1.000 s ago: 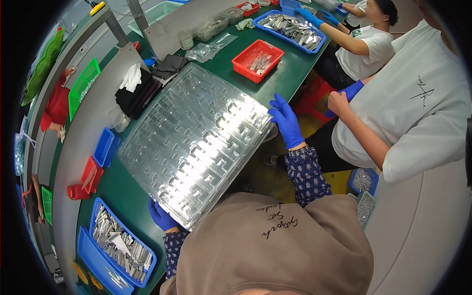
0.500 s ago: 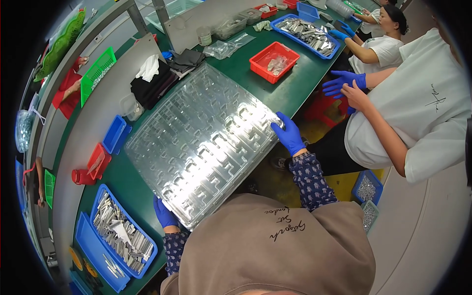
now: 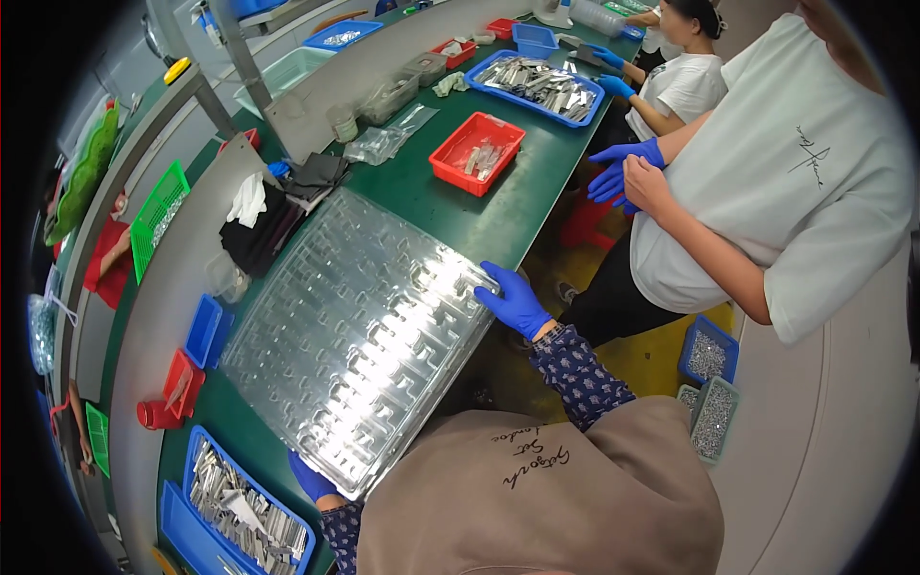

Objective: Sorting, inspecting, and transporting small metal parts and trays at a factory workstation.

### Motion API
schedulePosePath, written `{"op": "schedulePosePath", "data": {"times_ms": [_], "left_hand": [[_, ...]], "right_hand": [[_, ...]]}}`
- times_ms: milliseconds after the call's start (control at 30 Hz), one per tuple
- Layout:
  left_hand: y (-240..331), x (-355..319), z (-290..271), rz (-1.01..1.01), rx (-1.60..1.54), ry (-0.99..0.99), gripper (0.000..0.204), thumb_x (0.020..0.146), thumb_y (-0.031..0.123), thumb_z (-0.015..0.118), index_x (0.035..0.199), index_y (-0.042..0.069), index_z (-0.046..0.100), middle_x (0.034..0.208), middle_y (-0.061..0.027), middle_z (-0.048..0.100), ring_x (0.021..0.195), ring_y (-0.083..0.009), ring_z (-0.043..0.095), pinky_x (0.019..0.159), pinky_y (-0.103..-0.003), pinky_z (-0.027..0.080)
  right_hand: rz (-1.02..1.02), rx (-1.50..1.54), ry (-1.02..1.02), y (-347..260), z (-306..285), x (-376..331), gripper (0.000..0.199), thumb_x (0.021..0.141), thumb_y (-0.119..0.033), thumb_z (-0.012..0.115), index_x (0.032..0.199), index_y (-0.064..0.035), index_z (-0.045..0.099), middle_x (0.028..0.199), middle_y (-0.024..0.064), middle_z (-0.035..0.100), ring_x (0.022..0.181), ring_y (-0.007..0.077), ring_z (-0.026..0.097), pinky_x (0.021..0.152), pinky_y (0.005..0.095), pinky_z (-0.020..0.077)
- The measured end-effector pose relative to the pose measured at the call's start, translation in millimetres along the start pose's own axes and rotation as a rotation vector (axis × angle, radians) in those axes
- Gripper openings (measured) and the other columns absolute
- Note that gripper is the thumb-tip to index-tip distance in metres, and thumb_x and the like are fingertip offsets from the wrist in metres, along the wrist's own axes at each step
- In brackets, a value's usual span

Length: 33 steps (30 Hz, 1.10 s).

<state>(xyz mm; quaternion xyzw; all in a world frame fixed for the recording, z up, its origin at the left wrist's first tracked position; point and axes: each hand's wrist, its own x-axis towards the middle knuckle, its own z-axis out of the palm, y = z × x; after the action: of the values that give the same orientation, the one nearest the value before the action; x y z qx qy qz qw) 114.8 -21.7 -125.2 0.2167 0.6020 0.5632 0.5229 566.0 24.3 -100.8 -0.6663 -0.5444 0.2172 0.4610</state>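
Note:
A wide stack of clear moulded plastic trays [image 3: 355, 335] lies at a slant on the green table and reaches its near edge. My right hand [image 3: 516, 302], in a blue glove, grips the stack's right corner, thumb and fingers at the rim. My left hand [image 3: 311, 479], also blue-gloved, holds the near left corner; its fingers are partly hidden by the trays. Beside that hand stands a blue tray of metal strips [image 3: 244, 508]. Beyond the stack sits a red bin [image 3: 477, 153] with small clear pieces inside.
Dark folded cloths [image 3: 259, 235] lie past the stack's far left edge. Small blue [image 3: 203, 331] and red bins [image 3: 182, 381] line the table's left side. A co-worker in white [image 3: 757, 182] stands close on the right. Bins of small shiny parts [image 3: 711, 419] sit low behind my right arm.
The view has turned, so the table and trays appear shifted, mostly left and down. Both my hands keep their hold on the tray stack. The nearby co-worker's hands have come closer together.

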Motion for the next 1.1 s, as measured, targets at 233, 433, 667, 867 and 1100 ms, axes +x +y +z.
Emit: {"op": "schedulePosePath", "data": {"times_ms": [233,433,667,867,1100], "left_hand": [[-4,5,-6,0.068,0.146,0.04,0.043,0.089,0.03,0.033,0.119,0.0,0.039,0.116,-0.0074,0.044,0.102,-0.0184,0.045,0.087,-0.028,0.035],[3,2,0,0.031,0.18,0.048,0.04,0.088,0.029,0.031,0.114,0.002,0.043,0.106,-0.0094,0.05,0.092,-0.0205,0.052,0.078,-0.03,0.044],[-1,2,3,0.138,0.315,0.06,0.037,0.088,0.026,0.033,0.115,0.002,0.043,0.106,-0.0083,0.05,0.092,-0.0182,0.051,0.077,-0.029,0.044],[-18,15,-18,0.131,0.23,-0.02,0.036,0.087,0.025,0.034,0.114,0.003,0.044,0.106,-0.008,0.05,0.092,-0.0177,0.052,0.077,-0.029,0.044],[-19,12,-23,0.137,0.192,-0.001,0.034,0.088,0.025,0.034,0.111,0.002,0.045,0.106,-0.0097,0.051,0.093,-0.0186,0.052,0.079,-0.029,0.044]], "right_hand": [[-0.005,-0.03,-0.006,1,1,2,0.047,0.075,-0.02,0.062,0.113,0.0023,0.045,0.103,0.0158,0.053,0.096,0.0214,0.052,0.084,0.0293,0.0393],[0.026,0.0,-0.069,3,0,4,0.047,0.074,-0.021,0.062,0.112,0.0017,0.046,0.102,0.0159,0.054,0.095,0.0215,0.052,0.083,0.0292,0.0403],[-0.003,0.089,0.011,6,-3,5,0.047,0.072,-0.024,0.064,0.107,0.0041,0.049,0.094,0.0181,0.056,0.089,0.026,0.055,0.078,0.0317,0.0422],[0.125,0.158,-0.097,-4,-20,20,0.042,0.078,-0.018,0.057,0.113,0.002,0.046,0.099,0.011,0.055,0.091,0.0152,0.051,0.08,0.0259,0.04],[0.146,0.177,-0.051,0,-35,62,0.048,0.081,-0.018,0.054,0.124,-0.0081,0.036,0.098,0.0074,0.052,0.073,0.0076,0.051,0.062,0.0208,0.043]]}}
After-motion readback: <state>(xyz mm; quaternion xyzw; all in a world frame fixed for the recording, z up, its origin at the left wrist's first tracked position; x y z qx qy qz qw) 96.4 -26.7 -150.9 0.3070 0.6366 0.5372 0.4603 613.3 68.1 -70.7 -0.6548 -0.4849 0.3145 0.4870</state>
